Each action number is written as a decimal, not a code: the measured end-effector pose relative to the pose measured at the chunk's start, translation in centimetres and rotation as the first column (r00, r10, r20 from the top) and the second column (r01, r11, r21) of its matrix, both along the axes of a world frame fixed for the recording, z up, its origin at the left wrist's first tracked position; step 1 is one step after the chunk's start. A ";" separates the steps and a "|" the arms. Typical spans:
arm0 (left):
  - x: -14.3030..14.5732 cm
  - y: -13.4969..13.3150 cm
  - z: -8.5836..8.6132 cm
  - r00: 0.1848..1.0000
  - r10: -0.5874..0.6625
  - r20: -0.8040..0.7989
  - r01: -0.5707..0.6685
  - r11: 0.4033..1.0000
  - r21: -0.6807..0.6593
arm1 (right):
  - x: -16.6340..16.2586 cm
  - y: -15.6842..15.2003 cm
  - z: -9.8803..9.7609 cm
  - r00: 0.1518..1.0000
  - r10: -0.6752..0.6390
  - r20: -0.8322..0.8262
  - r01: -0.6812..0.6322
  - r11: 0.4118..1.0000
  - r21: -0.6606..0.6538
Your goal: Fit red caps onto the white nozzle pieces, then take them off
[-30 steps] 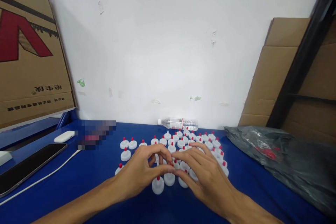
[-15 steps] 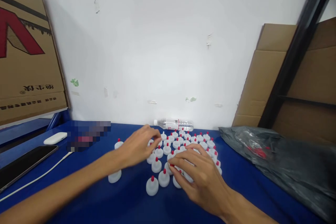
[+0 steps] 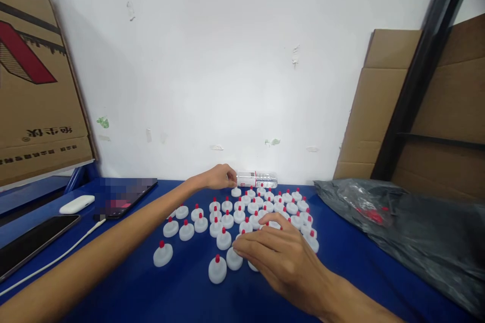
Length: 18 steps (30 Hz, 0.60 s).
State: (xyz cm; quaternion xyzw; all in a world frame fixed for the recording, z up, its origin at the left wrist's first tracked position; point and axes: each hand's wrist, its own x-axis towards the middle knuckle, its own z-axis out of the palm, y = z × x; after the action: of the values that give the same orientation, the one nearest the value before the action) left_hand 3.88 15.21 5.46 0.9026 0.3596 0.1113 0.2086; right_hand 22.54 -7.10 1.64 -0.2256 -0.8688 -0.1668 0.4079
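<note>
- Our left hand (image 3: 220,177) meets the clear plastic water bottle (image 3: 259,180) lying on the blue bench (image 3: 182,285); whether it grips, we cannot tell
- Our right hand (image 3: 282,255) rests loose and flat on the small white plastic caps with red tips (image 3: 217,270); we judge them light, stiff and easily scattered, best pinched by the rim

The light is bright, soft and even, with no hard source showing. The white wall (image 3: 227,60) looks almost washed out, and a faint grey shadow lies on it beside the cardboard box (image 3: 38,86). Only weak shadows sit under the white caps (image 3: 223,238) on the blue worktop (image 3: 359,262). The black bag (image 3: 409,222) has a dull sheen. The black post (image 3: 424,70) leans with the lens bend at the edge. A pixelated patch (image 3: 125,192) blots the left.
</note>
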 end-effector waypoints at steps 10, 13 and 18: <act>-1.8 -7.8 3.3 0.935 0.005 0.356 0.112 0.945 -0.307 | 0.2 0.0 0.2 0.991 -0.064 -0.118 0.055 0.995 -0.082; -2.7 -12.4 3.4 0.941 -0.021 0.337 0.150 0.921 -0.360 | 0.2 0.1 0.4 0.967 -0.121 -0.224 0.099 0.989 -0.109; -3.8 -16.3 1.6 0.946 -0.016 0.325 0.054 0.992 -0.110 | 0.2 0.1 0.6 0.948 -0.116 -0.296 0.076 0.986 -0.146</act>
State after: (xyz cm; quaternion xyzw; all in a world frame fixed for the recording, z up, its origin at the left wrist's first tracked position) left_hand 0.11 -1.08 7.03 0.8646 0.3105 0.2326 0.3193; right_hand 22.72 -6.95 2.26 -0.3172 -0.7929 -0.0918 0.5122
